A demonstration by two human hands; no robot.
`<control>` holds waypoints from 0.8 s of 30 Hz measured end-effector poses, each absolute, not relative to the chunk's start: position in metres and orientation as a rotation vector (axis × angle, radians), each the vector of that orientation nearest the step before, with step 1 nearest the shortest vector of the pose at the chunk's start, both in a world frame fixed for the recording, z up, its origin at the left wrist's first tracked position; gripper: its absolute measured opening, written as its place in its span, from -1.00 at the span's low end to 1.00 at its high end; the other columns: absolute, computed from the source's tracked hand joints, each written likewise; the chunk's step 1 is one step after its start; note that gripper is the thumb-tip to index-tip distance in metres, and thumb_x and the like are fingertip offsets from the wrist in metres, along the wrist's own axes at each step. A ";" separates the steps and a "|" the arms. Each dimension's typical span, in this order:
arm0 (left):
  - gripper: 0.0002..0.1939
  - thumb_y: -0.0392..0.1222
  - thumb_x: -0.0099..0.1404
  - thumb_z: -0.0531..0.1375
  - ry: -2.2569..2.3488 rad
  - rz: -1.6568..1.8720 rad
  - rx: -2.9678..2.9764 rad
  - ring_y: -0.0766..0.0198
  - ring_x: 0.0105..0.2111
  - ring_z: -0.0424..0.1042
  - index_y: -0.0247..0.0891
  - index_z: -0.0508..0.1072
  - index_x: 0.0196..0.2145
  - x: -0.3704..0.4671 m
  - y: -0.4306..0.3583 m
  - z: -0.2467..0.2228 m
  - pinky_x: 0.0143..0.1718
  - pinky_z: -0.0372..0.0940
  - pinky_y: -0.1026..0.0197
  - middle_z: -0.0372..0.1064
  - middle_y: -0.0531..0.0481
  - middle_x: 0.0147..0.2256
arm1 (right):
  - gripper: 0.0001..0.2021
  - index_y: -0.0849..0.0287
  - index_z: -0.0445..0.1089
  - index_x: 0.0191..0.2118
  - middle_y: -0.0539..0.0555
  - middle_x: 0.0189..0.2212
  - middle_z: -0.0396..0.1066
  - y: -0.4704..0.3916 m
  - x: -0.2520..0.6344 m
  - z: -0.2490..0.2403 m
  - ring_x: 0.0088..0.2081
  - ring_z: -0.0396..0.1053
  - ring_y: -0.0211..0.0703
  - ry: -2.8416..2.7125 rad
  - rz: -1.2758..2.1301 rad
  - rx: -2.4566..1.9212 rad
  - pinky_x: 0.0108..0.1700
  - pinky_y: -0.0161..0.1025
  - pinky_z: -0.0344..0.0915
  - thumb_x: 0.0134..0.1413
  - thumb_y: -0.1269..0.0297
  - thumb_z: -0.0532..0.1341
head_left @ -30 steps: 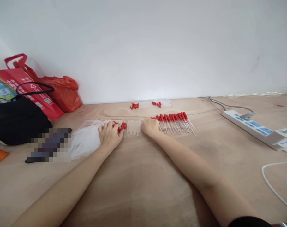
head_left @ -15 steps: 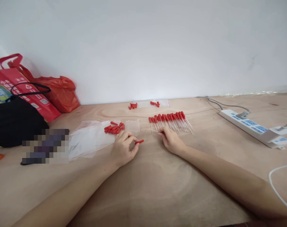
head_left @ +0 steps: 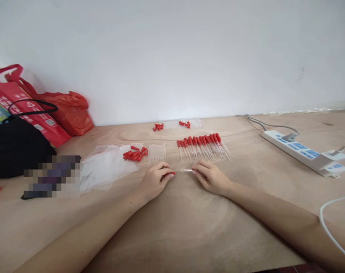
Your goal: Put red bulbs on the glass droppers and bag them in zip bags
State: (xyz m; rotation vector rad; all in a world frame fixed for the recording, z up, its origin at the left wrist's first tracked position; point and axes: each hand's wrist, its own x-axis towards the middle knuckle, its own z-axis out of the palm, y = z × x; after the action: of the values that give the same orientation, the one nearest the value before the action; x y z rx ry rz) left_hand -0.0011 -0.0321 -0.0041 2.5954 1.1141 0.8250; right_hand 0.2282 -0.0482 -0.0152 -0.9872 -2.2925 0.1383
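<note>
In the last half second the hands have drawn closer: the left hand has its red bulb barely showing past the fingertips, and the right hand has levelled its clear tube towards it. A gap parts the two, so they look roughly lined up but not joined. Both hands' fingers are pinched together on these pieces, nearer than the row of bulbed tubes. Fingers hide most of the bulb and the tube's right end; pixelation masks a dark thing at left.
</note>
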 end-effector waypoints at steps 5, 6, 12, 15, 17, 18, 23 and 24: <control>-0.86 -0.19 0.26 0.04 1.156 0.799 2.594 0.25 -0.32 0.33 -0.22 0.38 -0.33 0.004 -0.038 0.002 -0.24 0.16 0.15 0.39 0.03 -0.37 | -0.81 0.24 0.29 -0.21 0.13 -0.36 0.31 -0.049 0.225 -0.017 -0.32 0.26 -0.21 -2.283 0.133 -0.945 -0.27 -0.24 0.20 0.15 0.36 -0.03; -0.86 -0.18 0.26 0.04 1.168 0.794 2.598 0.24 -0.33 0.34 -0.22 0.38 -0.33 0.004 -0.039 0.003 -0.24 0.14 0.14 0.40 0.04 -0.38 | -0.81 0.24 0.29 -0.20 0.13 -0.36 0.31 -0.049 0.224 -0.017 -0.32 0.26 -0.21 -2.289 0.133 -0.938 -0.28 -0.24 0.20 0.15 0.36 -0.03; -0.87 -0.19 0.26 0.04 1.165 0.812 2.554 0.28 -0.37 0.33 -0.20 0.37 -0.32 0.006 -0.042 0.001 -0.23 0.09 0.15 0.38 0.08 -0.41 | -0.79 0.21 0.30 -0.16 0.12 -0.34 0.35 -0.049 0.224 -0.018 -0.30 0.28 -0.21 -2.306 0.107 -0.898 -0.26 -0.22 0.15 0.15 0.37 -0.02; -0.86 -0.20 0.27 0.03 1.122 0.816 2.526 0.30 -0.42 0.32 -0.20 0.37 -0.33 0.007 -0.043 0.000 -0.24 0.08 0.15 0.38 0.09 -0.46 | -0.79 0.19 0.31 -0.15 0.10 -0.35 0.37 -0.047 0.224 -0.019 -0.31 0.29 -0.23 -2.309 0.093 -0.844 -0.25 -0.23 0.11 0.15 0.38 -0.01; -0.85 -0.20 0.27 0.02 1.073 0.813 2.518 0.31 -0.43 0.31 -0.21 0.38 -0.34 0.007 -0.044 0.000 -0.23 0.07 0.16 0.39 0.09 -0.47 | -0.78 0.20 0.31 -0.14 0.08 -0.36 0.38 -0.046 0.225 -0.021 -0.33 0.29 -0.26 -2.312 0.079 -0.811 -0.26 -0.23 0.09 0.15 0.39 0.00; -0.85 -0.20 0.27 0.02 1.050 0.811 2.517 0.31 -0.44 0.31 -0.21 0.38 -0.34 0.007 -0.044 0.000 -0.23 0.06 0.16 0.39 0.09 -0.47 | -0.78 0.20 0.32 -0.14 0.08 -0.37 0.38 -0.045 0.225 -0.021 -0.34 0.29 -0.27 -2.316 0.069 -0.798 -0.27 -0.24 0.08 0.14 0.39 0.01; -0.83 -0.16 0.25 0.04 1.004 0.833 2.542 0.34 -0.48 0.30 -0.22 0.40 -0.39 0.006 -0.044 0.000 -0.21 0.03 0.15 0.39 0.11 -0.50 | -0.81 0.18 0.35 -0.19 0.05 -0.40 0.38 -0.045 0.224 -0.019 -0.40 0.26 -0.30 -2.354 -0.001 -0.804 -0.31 -0.24 -0.01 0.12 0.37 0.03; -0.82 -0.16 0.25 0.04 1.007 0.840 2.548 0.35 -0.49 0.30 -0.22 0.40 -0.40 0.006 -0.044 0.000 -0.21 0.03 0.15 0.39 0.11 -0.51 | -0.81 0.18 0.36 -0.22 0.04 -0.41 0.38 -0.046 0.223 -0.017 -0.42 0.24 -0.30 -2.363 -0.019 -0.815 -0.32 -0.24 -0.03 0.12 0.37 0.03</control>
State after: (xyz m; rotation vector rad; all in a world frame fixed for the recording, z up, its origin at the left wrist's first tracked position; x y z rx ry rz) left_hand 0.0064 -0.0443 -0.0002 2.5482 1.0074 0.8398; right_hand 0.2234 -0.0460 -0.0174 -0.8149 -2.3626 -0.0193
